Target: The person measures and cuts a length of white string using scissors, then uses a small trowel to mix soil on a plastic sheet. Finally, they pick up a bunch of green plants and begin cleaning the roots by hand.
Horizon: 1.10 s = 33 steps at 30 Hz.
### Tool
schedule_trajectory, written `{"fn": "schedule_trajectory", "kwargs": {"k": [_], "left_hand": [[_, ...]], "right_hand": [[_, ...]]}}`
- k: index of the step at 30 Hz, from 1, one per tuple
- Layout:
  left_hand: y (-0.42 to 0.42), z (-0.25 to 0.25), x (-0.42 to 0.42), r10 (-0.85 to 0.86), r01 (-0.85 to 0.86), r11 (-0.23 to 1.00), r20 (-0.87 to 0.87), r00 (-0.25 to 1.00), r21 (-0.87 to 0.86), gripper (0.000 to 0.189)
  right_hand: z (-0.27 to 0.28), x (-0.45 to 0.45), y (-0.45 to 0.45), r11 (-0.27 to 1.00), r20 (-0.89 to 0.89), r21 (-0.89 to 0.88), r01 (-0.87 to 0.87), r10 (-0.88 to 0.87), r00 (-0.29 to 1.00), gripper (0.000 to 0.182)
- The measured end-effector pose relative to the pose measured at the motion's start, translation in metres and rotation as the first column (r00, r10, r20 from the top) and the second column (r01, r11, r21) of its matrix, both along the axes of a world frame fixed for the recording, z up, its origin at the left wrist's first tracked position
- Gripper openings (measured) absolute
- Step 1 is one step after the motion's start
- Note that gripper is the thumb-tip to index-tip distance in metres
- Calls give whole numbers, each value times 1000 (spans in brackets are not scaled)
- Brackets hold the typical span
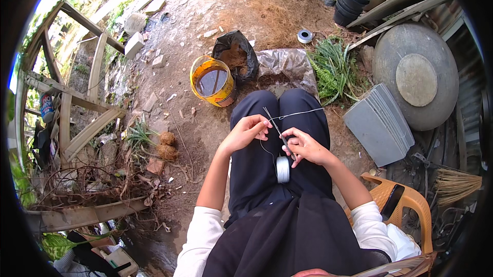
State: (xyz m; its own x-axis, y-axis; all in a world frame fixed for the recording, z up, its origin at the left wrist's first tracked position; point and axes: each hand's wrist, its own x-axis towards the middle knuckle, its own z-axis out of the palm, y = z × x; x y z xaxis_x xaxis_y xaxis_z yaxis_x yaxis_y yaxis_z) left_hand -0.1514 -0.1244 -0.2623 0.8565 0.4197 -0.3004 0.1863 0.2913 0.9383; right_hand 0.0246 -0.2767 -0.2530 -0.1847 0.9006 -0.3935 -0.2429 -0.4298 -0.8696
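Observation:
Above my knees my left hand (252, 130) pinches a thin pale string (300, 114) between thumb and fingers. My right hand (306, 147) holds a pair of scissors (287, 144) by the handles; the blades point up and away, beside my left fingertips and across the string. One length of string runs off to the right over my knee, and another hangs down towards a spool of white string (282, 169) lying between my thighs. Whether the blades touch the string cannot be told.
Ahead stand a yellow bucket of dark liquid (212, 80) and a black plastic bag of fibre (238, 57). Green plants (333, 67) and stacked grey sheets (379, 125) lie to the right, near an orange plastic chair (412, 204). Fibre-wrapped root balls (166, 152) rest at left.

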Motion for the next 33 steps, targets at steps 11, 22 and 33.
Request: {"fn": "schedule_trajectory", "kwargs": {"k": [11,22,33], "left_hand": [[0,-3,2,-2,3,998,-17,1000,62,21],[-2,-5,5,32,-30,997,-26,999,73,20],[-3,32,-2,93,48,848,-238,967,528,25]], "right_hand": [[-7,-1,-1,999,-48,13,32,-31,998,35],[-9,-6,0,997,-152,40,70,-63,986,34],[7,7,-6,997,-69,62,47,-43,997,32]]}}
